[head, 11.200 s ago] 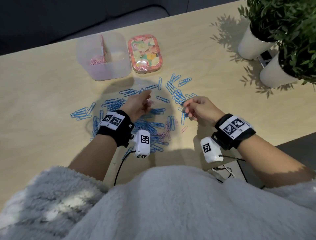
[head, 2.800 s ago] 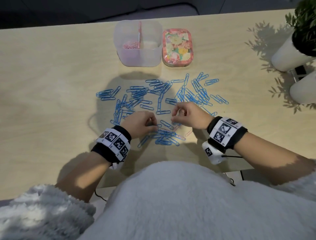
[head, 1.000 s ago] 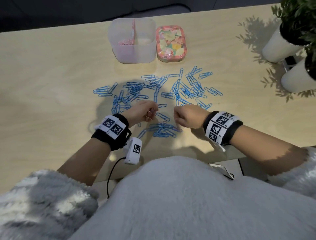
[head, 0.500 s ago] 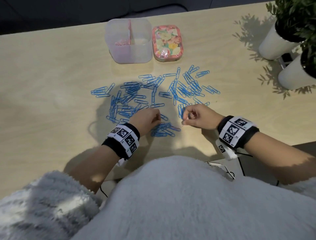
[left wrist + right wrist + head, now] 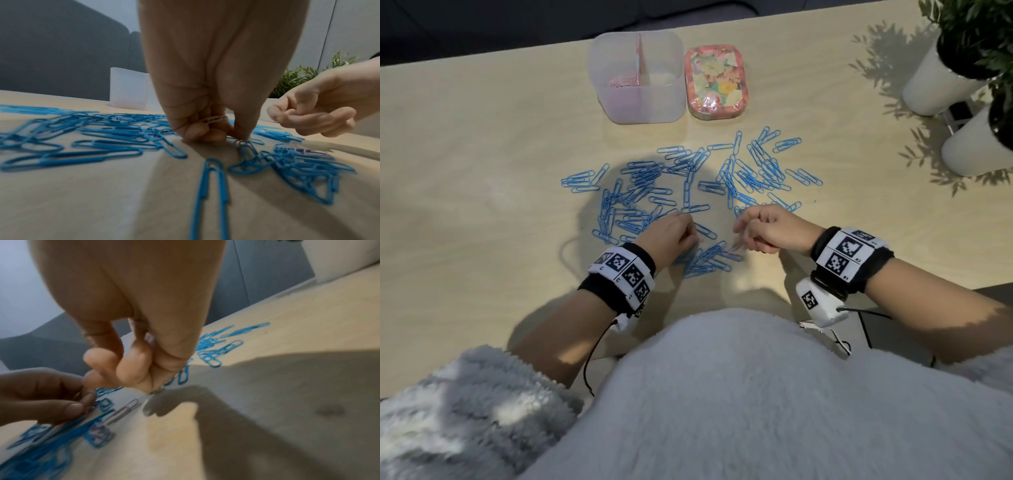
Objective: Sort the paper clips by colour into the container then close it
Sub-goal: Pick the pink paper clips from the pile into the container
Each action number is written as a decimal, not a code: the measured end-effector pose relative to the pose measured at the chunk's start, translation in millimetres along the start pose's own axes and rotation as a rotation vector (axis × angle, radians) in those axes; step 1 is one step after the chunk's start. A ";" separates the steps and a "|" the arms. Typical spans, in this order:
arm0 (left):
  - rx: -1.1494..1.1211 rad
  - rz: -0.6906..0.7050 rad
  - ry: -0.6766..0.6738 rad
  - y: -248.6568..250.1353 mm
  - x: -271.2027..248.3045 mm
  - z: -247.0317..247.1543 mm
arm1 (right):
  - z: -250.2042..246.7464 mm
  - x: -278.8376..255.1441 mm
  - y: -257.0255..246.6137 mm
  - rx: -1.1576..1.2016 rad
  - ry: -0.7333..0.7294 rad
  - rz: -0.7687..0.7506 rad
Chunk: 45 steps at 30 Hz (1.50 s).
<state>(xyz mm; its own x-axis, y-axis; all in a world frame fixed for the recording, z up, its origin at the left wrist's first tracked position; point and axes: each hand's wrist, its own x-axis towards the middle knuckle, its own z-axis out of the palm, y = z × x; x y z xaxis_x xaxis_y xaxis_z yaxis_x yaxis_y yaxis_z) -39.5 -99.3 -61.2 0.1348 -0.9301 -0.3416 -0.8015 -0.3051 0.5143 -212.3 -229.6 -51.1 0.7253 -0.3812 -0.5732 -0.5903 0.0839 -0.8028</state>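
Pink paper clips pinched in left hand per wrist view, right hand curled, contents unclear.

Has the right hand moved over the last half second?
Barely: the right hand hovers at the same near-right edge of the blue paper clips.

The head camera looks steeply down from above the desk, taking in both forearms. The left wrist camera sits low, almost at desk level, facing forward past its own fingers. The right wrist camera, close and tilted, looks leftward; all three share the blue clips between the hands
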 end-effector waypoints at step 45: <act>-0.047 -0.099 0.192 -9.4 28.3 -94.7 | -22.9 6.1 -31.1 -0.970 -0.024 -0.174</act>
<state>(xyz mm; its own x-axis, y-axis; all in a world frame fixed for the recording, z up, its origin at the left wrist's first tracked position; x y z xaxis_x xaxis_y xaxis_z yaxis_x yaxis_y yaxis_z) 27.1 -142.1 -1.2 0.3231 -0.9158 -0.2386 -0.7514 -0.4015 0.5236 -197.7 -255.6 -25.9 0.8303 -0.2972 -0.4714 -0.5014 -0.7676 -0.3993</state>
